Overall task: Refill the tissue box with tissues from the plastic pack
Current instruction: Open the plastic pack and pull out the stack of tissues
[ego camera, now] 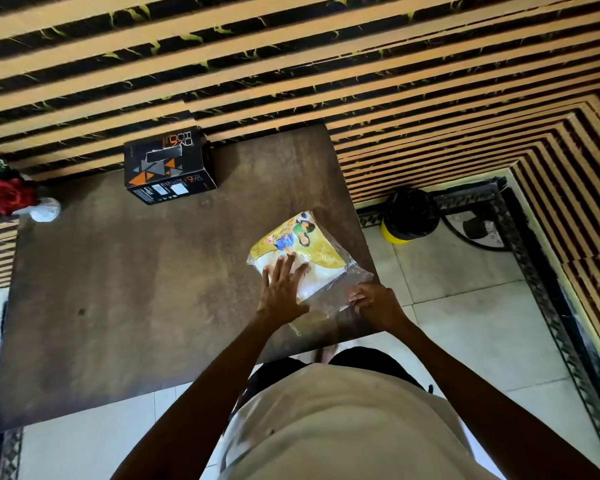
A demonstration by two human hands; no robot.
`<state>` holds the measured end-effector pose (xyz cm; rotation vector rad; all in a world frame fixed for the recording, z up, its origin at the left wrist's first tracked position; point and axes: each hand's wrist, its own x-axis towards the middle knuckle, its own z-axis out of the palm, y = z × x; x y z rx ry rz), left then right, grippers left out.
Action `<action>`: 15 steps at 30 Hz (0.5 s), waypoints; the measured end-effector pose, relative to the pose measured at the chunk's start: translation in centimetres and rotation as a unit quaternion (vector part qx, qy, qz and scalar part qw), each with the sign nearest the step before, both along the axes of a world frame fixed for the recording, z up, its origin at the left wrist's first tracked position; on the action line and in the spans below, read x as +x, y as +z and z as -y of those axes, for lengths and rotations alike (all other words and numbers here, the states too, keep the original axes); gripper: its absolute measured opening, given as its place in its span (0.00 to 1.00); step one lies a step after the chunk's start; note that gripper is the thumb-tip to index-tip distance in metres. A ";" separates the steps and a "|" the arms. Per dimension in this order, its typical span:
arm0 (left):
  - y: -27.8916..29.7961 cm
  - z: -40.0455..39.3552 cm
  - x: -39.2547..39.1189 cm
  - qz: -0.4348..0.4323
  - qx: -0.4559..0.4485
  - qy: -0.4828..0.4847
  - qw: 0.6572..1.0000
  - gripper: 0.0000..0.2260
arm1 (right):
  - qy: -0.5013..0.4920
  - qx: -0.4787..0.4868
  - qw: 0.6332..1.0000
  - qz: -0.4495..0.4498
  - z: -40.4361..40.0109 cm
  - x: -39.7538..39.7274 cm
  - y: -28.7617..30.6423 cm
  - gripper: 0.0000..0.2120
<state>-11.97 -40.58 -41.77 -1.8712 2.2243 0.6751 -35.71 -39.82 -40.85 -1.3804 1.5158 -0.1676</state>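
A clear plastic pack point(305, 251) of white tissues with a yellow cartoon print lies near the right edge of the brown table point(135, 289). My left hand point(281, 292) presses flat on the pack's near left part, fingers spread. My right hand point(374, 303) pinches the loose clear end of the pack at the table's near right corner. A black tissue box point(168, 166) with orange and grey triangles stands at the table's far edge, apart from both hands, its top slot empty and dark.
A red artificial flower point(6, 195) in a white vase stands at the far left of the table. A black and yellow bin point(409, 214) sits on the tiled floor right of the table. A striped wall runs behind.
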 end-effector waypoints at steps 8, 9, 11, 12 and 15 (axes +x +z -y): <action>1.7 0.5 -1.0 -0.046 -0.087 -0.016 0.995 0.26 | -0.091 0.045 0.993 0.054 1.0 0.6 0.5 0.10; 1.9 0.0 -1.4 -0.062 -0.077 -0.032 0.995 0.25 | -0.100 0.052 0.992 0.060 1.0 0.7 0.7 0.09; 1.8 -1.1 -2.0 -0.066 -0.046 -0.066 0.995 0.26 | -0.112 0.062 0.989 0.073 1.0 0.9 0.8 0.09; 1.8 -1.6 -2.1 -0.063 -0.034 -0.070 0.995 0.26 | -0.110 0.065 0.989 0.075 1.0 1.0 0.8 0.09; 1.7 -2.5 -2.2 -0.065 -0.031 -0.051 0.996 0.19 | -0.100 0.060 0.990 0.074 0.9 1.0 0.6 0.13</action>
